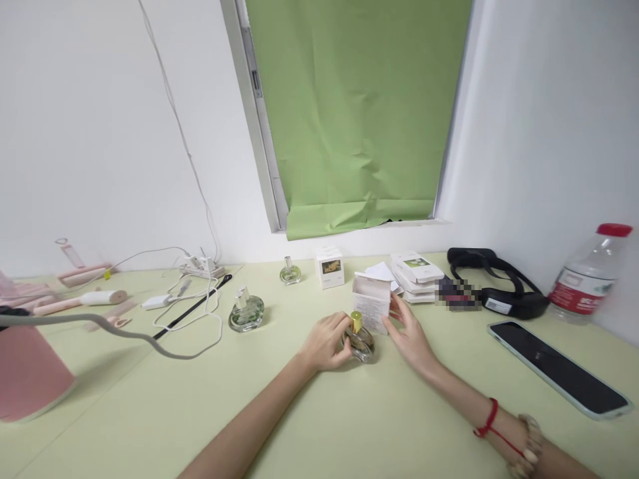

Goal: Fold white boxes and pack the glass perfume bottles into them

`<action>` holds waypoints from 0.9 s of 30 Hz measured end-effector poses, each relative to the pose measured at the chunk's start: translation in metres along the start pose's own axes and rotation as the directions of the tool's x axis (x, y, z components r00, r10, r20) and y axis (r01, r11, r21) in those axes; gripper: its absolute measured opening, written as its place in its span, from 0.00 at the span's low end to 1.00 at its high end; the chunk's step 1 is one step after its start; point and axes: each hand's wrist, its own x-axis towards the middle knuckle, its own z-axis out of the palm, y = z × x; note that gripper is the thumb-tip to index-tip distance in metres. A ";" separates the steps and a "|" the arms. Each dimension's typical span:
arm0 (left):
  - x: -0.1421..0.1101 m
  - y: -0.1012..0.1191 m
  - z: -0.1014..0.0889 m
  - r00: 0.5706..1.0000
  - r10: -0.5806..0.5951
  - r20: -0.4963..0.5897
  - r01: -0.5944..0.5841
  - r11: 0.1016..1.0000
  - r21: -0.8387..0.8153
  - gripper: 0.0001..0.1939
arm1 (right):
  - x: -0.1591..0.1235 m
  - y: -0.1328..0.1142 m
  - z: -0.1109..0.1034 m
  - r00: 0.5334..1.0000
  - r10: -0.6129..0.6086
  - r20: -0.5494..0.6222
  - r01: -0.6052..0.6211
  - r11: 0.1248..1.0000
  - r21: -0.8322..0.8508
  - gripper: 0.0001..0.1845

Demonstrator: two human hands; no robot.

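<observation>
My left hand (327,342) is closed around the left side of a glass perfume bottle (363,347) with a gold cap, which is on the table. Just behind the bottle stands a small white box (372,305) with its top flap up. My right hand (407,332) grips that box by its right side, thumb at the front and fingers partly hidden behind. Farther left are a larger perfume bottle (246,313) with a silver cap and a smaller one (289,273) near the wall. Another white box (329,267) with a picture on it stands at the back.
Stacked flat white boxes (417,271) lie behind my right hand, beside a black headset-like strap (499,286). A phone (559,366) and a red-capped water bottle (584,279) are at right. White cables (214,319) and a pink container (32,372) occupy the left.
</observation>
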 end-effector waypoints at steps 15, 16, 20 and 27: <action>-0.005 -0.006 0.009 0.881 -0.455 -0.126 0.446 0.890 -0.094 0.27 | -0.006 -0.017 0.001 0.957 -0.137 0.257 0.162 0.984 -0.079 0.20; -0.004 -0.005 0.009 0.885 -0.449 -0.122 0.437 0.892 -0.116 0.27 | -0.007 -0.018 0.000 0.964 -0.136 0.231 0.159 0.983 -0.088 0.20; -0.003 -0.005 0.010 0.885 -0.426 -0.189 0.406 0.904 -0.138 0.25 | -0.011 -0.025 -0.003 0.969 -0.137 0.204 0.157 0.984 -0.084 0.20; -0.005 -0.009 0.015 0.841 -0.533 -0.095 0.518 0.843 -0.145 0.30 | -0.021 -0.032 -0.001 0.888 -0.195 0.416 0.291 0.940 -0.179 0.34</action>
